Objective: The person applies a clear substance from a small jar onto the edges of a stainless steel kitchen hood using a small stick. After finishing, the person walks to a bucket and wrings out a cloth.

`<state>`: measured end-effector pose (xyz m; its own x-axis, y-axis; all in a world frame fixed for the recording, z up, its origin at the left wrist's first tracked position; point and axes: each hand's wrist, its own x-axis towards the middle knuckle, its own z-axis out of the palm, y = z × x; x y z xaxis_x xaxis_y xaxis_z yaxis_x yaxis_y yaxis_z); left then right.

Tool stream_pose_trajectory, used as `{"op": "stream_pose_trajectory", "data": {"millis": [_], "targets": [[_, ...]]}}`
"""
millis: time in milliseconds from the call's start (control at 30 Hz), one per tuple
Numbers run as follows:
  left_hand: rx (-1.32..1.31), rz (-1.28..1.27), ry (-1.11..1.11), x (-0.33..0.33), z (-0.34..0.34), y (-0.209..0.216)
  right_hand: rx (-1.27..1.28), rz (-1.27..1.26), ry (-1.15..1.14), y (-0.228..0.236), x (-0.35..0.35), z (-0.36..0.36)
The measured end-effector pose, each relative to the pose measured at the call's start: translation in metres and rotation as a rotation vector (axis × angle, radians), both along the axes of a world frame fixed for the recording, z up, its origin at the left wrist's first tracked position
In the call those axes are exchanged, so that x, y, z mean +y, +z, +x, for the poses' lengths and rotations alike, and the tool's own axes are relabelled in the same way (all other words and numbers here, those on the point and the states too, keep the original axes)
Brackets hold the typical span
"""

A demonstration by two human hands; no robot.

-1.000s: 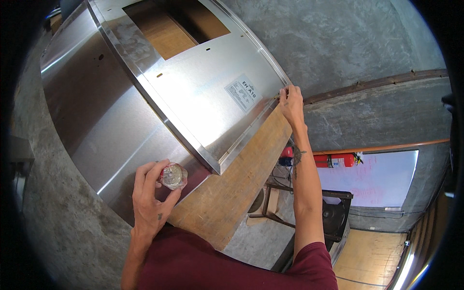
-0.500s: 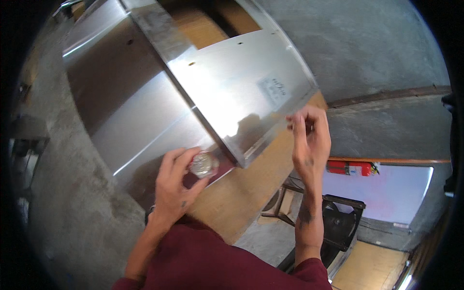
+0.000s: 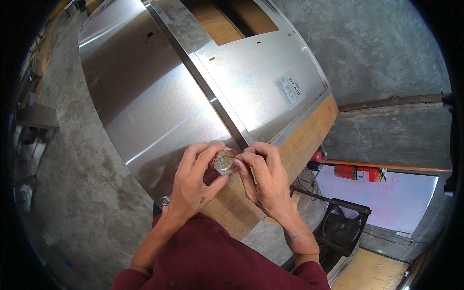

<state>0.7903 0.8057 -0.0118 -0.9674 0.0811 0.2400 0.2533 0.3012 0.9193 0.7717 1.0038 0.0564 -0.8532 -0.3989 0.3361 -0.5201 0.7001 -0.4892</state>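
Apparently mid-pick, my left hand (image 3: 197,170) grips a small, round, clear-and-red plastic-looking container (image 3: 224,162) near a silver sheet-metal panel (image 3: 164,106); my right hand (image 3: 265,181) pinches at its rim, anything held unclear. Next calls for steadiness.

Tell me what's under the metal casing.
A wooden tabletop juts out past the lower right edge of the casing; brown surfaces show through its cutout. What else lies beneath is covered.

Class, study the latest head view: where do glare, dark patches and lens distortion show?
Head view: a bright streak crosses the plain metal panel, and glare whitens the labelled metal panel; head view: a dark patch beside the left hand, shadow or reflection, unclear which; head view: fisheye distortion bows the panels' outer edges, and the corners are black.
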Motion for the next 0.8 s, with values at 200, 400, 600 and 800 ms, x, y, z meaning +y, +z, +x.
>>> {"op": "stream_pose_trajectory", "data": {"millis": [200,400,600,800], "targets": [[-0.022,-0.003,-0.001,-0.002,0.001,0.001,-0.013,-0.048,-0.023,0.004,-0.002,-0.001],[-0.022,-0.061,0.018,-0.005,-0.007,0.001,-0.06,-0.306,-0.169,0.02,0.026,-0.019],[-0.006,-0.046,0.045,-0.01,-0.016,-0.001,0.027,-0.442,-0.546,0.025,0.124,-0.111],[-0.047,-0.048,0.035,-0.01,-0.017,-0.005,0.195,-0.16,-0.732,-0.014,0.243,-0.189]]}}
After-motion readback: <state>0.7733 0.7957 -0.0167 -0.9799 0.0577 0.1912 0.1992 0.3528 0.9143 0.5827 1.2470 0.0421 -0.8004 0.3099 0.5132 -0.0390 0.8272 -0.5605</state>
